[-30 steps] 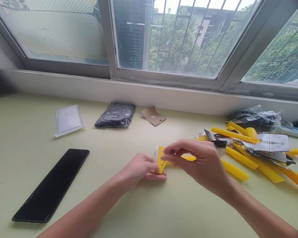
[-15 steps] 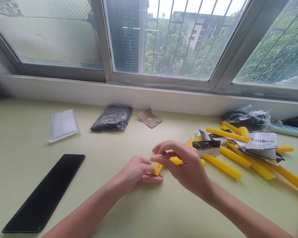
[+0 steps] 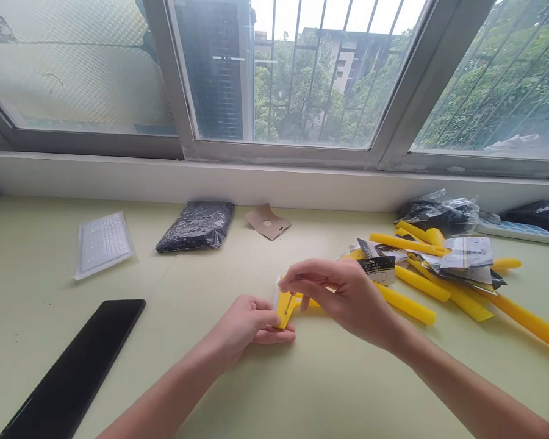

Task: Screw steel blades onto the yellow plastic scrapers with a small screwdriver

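My left hand point(image 3: 251, 326) is closed on the head of a yellow scraper point(image 3: 282, 300), thumb on top and fingers beneath. A pale strip runs along the scraper's left edge, and its handle extends right, partly under my other hand. Above it, my right hand point(image 3: 336, 292) pinches a small screwdriver point(image 3: 290, 302) between thumb and fingers. Its thin shaft slants down to a small screw on the scraper's face; most of its grip is hidden by my fingers.
To the right lies a pile of yellow scrapers point(image 3: 421, 305) with printed cards point(image 3: 466, 252). A black slab point(image 3: 75, 366) lies at left. Along the back are a white keypad-like sheet point(image 3: 104, 244), a black plastic-wrapped packet point(image 3: 196, 225), brown card point(image 3: 268, 222) and dark bags point(image 3: 439, 213) below the window.
The camera view has shifted slightly. My right hand has turned and its fingers have drawn closer together, so the screwdriver's shaft shows more clearly. My left hand keeps its hold on the scraper.
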`<state>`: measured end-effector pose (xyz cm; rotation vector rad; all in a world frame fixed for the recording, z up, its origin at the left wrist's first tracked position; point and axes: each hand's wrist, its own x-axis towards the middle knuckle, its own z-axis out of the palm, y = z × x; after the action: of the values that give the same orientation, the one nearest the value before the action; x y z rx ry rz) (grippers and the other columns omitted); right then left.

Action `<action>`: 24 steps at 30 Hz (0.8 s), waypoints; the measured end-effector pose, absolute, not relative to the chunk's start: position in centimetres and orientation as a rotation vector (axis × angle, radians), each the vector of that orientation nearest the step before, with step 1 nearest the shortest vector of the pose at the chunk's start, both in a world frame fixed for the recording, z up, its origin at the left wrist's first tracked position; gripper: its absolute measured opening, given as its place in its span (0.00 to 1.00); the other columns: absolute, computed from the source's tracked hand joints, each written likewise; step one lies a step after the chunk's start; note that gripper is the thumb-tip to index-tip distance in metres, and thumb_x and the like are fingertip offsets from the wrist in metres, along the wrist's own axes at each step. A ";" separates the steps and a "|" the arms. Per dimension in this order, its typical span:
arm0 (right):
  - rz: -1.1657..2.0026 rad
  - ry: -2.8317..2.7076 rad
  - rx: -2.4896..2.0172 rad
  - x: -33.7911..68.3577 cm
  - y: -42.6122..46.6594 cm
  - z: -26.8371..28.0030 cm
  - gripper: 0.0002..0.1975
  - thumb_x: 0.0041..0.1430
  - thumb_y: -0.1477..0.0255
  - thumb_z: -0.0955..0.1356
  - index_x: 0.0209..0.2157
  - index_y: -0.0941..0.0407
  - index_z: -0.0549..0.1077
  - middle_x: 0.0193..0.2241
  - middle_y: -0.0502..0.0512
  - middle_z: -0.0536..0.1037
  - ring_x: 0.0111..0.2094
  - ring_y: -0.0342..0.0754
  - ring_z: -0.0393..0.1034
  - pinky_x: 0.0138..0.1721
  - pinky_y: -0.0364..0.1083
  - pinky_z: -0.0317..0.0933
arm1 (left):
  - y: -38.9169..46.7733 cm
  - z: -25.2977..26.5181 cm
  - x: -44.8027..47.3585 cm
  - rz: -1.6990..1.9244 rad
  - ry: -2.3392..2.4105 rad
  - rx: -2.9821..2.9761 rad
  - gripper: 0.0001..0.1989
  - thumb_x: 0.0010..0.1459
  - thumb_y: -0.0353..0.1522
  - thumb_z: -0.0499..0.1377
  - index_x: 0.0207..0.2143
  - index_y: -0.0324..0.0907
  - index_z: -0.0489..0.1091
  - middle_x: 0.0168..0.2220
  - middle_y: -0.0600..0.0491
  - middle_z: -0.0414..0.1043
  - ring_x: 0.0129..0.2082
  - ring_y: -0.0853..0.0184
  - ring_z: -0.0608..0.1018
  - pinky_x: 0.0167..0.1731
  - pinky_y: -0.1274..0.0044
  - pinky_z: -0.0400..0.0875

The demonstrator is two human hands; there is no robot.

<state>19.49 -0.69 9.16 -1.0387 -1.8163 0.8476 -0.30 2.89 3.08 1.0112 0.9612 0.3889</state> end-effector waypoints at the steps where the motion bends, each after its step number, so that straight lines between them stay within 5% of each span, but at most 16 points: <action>1: 0.823 -1.814 -1.062 19.5 -0.6 9.2 0.07 0.66 0.69 0.68 0.37 0.56 0.78 0.32 0.52 0.81 0.30 0.45 0.78 0.33 0.44 0.76 | 2.9 3.1 -0.3 0.389 0.963 1.015 0.09 0.50 0.31 0.65 0.33 0.34 0.76 0.40 0.41 0.81 0.45 0.53 0.84 0.59 0.66 0.69; 15: 0.552 -1.858 -1.208 19.0 -1.3 9.5 0.05 0.60 0.73 0.73 0.31 0.55 0.75 0.24 0.47 0.80 0.24 0.40 0.72 0.29 0.40 0.67 | 2.5 3.4 -0.2 0.412 0.963 1.054 0.09 0.50 0.34 0.66 0.30 0.36 0.76 0.39 0.43 0.80 0.45 0.55 0.83 0.56 0.69 0.72; 24: 0.143 -1.722 -1.293 16.4 -2.7 7.5 0.08 0.63 0.75 0.70 0.30 0.55 0.69 0.22 0.46 0.76 0.20 0.39 0.67 0.24 0.39 0.59 | 1.9 3.3 -0.1 0.500 0.957 1.061 0.12 0.47 0.36 0.67 0.20 0.39 0.70 0.28 0.50 0.76 0.37 0.59 0.82 0.49 0.69 0.75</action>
<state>16.36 -2.73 7.50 -1.2931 -1.7220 0.1433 -0.12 1.90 3.28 1.0606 0.9569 0.4998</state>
